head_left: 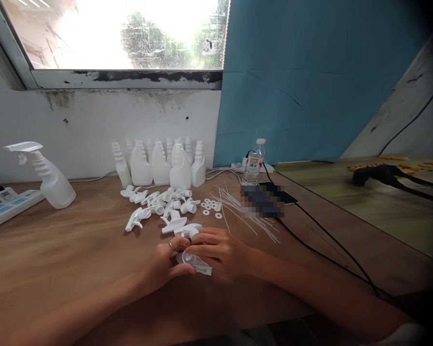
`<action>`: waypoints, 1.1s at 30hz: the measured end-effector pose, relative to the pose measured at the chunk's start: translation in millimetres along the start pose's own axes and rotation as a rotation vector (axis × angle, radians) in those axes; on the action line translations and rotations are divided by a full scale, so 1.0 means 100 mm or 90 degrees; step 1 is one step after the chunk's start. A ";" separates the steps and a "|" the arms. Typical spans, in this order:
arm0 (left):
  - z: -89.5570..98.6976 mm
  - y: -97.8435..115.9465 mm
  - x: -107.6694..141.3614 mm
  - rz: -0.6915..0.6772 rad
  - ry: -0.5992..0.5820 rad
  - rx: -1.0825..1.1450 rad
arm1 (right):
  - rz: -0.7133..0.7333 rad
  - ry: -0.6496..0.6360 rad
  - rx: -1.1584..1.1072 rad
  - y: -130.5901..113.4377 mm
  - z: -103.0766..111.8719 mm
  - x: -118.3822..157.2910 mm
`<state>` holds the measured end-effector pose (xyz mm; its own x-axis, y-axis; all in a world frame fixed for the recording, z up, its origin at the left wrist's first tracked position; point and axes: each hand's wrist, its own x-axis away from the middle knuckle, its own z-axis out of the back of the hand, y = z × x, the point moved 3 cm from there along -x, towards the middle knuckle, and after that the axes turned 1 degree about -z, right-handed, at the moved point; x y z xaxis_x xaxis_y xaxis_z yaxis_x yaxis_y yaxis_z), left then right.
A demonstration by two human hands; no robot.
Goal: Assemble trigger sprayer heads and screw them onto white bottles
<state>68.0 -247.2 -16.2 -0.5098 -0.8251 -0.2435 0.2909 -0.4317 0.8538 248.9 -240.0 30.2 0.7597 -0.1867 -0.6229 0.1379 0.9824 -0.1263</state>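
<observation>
A small see-through plastic piece (201, 265), round at one end, is pinched by the left fingers (184, 270) and touched by the right fingers (205, 250). Past them, a white spray top (189, 230) is partly hidden.

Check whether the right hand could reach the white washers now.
Probably yes: the white washers lie just beyond the right hand with bare tabletop between, though it looks busy at the clear plastic piece.

Two hands (222, 251), one assembled sprayer (56, 180), one water bottle (253, 166).
</observation>
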 end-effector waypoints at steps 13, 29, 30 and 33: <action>0.04 0.11 0.09 -0.067 -0.002 -0.001 | -0.019 -0.064 0.003 0.05 0.01 0.06; 0.05 0.10 0.09 -0.211 0.000 -0.162 | -0.034 -0.116 -0.059 0.04 0.05 0.03; 0.05 0.12 0.08 -0.232 -0.007 -0.172 | -0.036 -0.124 -0.063 0.04 0.05 0.03; 0.06 0.17 0.08 -0.268 -0.016 -0.215 | -0.033 -0.136 -0.059 0.03 0.05 0.02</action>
<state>63.3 -259.0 -1.1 -0.6566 -0.5480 -0.5183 0.2992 -0.8200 0.4879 253.6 -237.0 32.3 0.8714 -0.2208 -0.4381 0.1287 0.9646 -0.2303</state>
